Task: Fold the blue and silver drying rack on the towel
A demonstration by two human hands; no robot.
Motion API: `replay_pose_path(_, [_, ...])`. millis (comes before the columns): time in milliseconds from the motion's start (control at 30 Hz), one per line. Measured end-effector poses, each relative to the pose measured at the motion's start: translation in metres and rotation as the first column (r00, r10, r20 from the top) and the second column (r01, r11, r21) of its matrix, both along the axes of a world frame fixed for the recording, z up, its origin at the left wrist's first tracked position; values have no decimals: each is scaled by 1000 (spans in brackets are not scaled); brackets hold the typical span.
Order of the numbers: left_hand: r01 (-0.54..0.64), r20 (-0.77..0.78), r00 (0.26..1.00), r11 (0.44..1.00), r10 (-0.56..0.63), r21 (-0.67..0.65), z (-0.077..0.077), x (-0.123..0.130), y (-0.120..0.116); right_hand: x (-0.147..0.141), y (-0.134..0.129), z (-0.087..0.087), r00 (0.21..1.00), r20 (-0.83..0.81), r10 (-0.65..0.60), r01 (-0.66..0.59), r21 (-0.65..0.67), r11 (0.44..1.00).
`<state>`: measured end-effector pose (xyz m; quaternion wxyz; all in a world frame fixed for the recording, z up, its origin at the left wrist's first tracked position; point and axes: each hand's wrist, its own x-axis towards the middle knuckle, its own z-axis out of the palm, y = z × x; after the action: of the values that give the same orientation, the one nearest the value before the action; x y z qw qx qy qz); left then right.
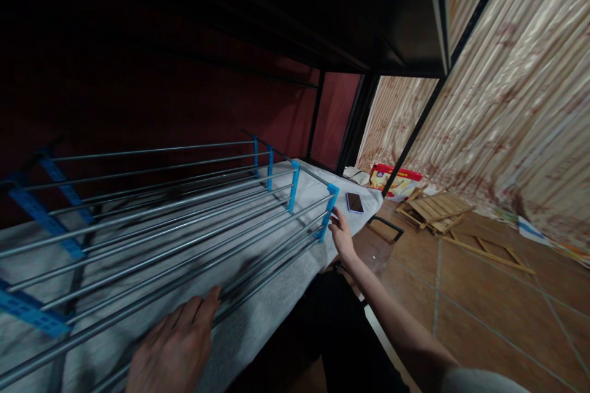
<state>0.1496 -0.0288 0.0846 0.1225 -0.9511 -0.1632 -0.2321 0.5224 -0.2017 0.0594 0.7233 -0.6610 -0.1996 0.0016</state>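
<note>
A shoe rack of grey metal tubes (184, 247) with blue plastic connectors (294, 187) lies on a light grey cloth (276, 319). It stretches from the far left toward the middle of the view. My left hand (173, 344) is closed over the near tubes, its fingertips partly hidden beneath. At the right end, my right hand (341, 234) grips the blue corner connector with bent fingers. A phone (354, 202) lies on the cloth just beyond that hand.
Above hangs a dark upper bunk or shelf (396, 43) with black metal posts (417, 129). On the tiled floor (415, 276) at right are wooden slatted pieces (437, 206). A red and yellow box (396, 181) stands near the patterned curtain (516, 104).
</note>
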Motion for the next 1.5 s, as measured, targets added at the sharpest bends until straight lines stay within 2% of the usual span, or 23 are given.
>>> replay_pose_path(167, [-15, 81, 997, 1000, 17, -17, 6, 7, -3, -1, -7, 0, 998, 69, 14, -7, -101, 995])
replay_pose_path(233, [-45, 102, 994, 998, 48, -39, 9, 10, -11, -12, -12, 0, 982, 186, 15, 21, -190, 982])
replay_pose_path(300, [-78, 102, 991, 995, 85, -69, 13, 13, -21, -33, -15, 1, 923, 384, 26, 79, -255, 964])
replay_pose_path(333, [-94, 88, 991, 992, 102, -90, 15, 14, -27, -46, -16, 3, 869, 493, 45, 98, -260, 960])
replay_pose_path(400, [-134, 76, 987, 984, 143, -118, 18, 16, -34, -75, -13, 8, 731, 637, 243, -9, -348, 937])
replay_pose_path(500, [-158, 28, 986, 977, 163, -141, 17, 18, -39, -114, 0, 20, 386, 712, 587, -167, -572, 803])
replay_pose_path(567, [-173, 17, 984, 973, 177, -152, 13, 18, -39, -132, 13, 29, 194, 698, 689, -165, -669, 724])
replay_pose_path(633, [-167, 21, 985, 972, 173, -168, 9, 18, -38, -143, 27, 35, 101, 684, 722, -119, -713, 691])
replay_pose_path(733, [-137, 37, 988, 971, 147, -198, 6, 19, -36, -144, 43, 40, 36, 661, 749, -38, -748, 662])
replay_pose_path(833, [-108, 88, 988, 973, 128, -202, 14, 17, -37, -137, 50, 40, -5, 635, 773, -7, -773, 635])
replay_pose_path(933, [-68, 268, 957, 984, 112, -167, 24, 2, -41, -130, 54, 40, -12, 633, 774, -13, -774, 632])
replay_pose_path(1000, [-92, 432, 889, 983, 151, -156, 28, -21, -42, -128, 55, 40, -19, 644, 765, -11, -765, 644])
replay_pose_path(1067, [-174, 624, 740, 968, 249, -180, 29, -49, -37, -126, 56, 41, -26, 650, 759, -2, -760, 650])
replay_pose_path(1100, [-228, 725, 610, 947, 320, -226, 28, -64, -30, -126, 57, 41, -30, 647, 762, 3, -763, 647])
replay_pose_path(1167, [-257, 864, 219, 881, 453, -397, 28, -90, -11, -126, 57, 42, -38, 633, 773, 16, -773, 634])
replay_pose_path(1200, [-193, 848, 57, 839, 528, -509, 28, -100, 1, -127, 57, 43, -42, 629, 776, 23, -776, 630])
replay_pose_path(1233, [-83, 799, -22, 796, 601, -600, 28, -108, 13, -127, 57, 43, -44, 630, 775, 29, -775, 631])
replay_pose_path(1267, [38, 731, -17, 731, 682, -681, 29, -113, 23, -128, 57, 44, -45, 635, 771, 35, -771, 636])
replay_pose_path(1333, [230, 594, 128, 559, 794, -797, 29, -115, 39, -128, 57, 44, -44, 646, 762, 42, -761, 647])
replay_pose_path(1367, [279, 531, 204, 471, 822, -837, 28, -113, 43, -128, 56, 44, -42, 649, 760, 42, -758, 650])
replay_pose_path(1400, [304, 483, 246, 407, 840, -862, 27, -110, 45, -127, 56, 44, -40, 650, 759, 41, -758, 651])
replay_pose_path(1433, [317, 454, 263, 368, 852, -874, 26, -106, 45, -127, 56, 44, -38, 649, 760, 36, -759, 650])
replay_pose_path(1500, [331, 448, 230, 363, 864, -871, 24, -98, 44, -127, 55, 45, -35, 647, 762, 23, -762, 648])
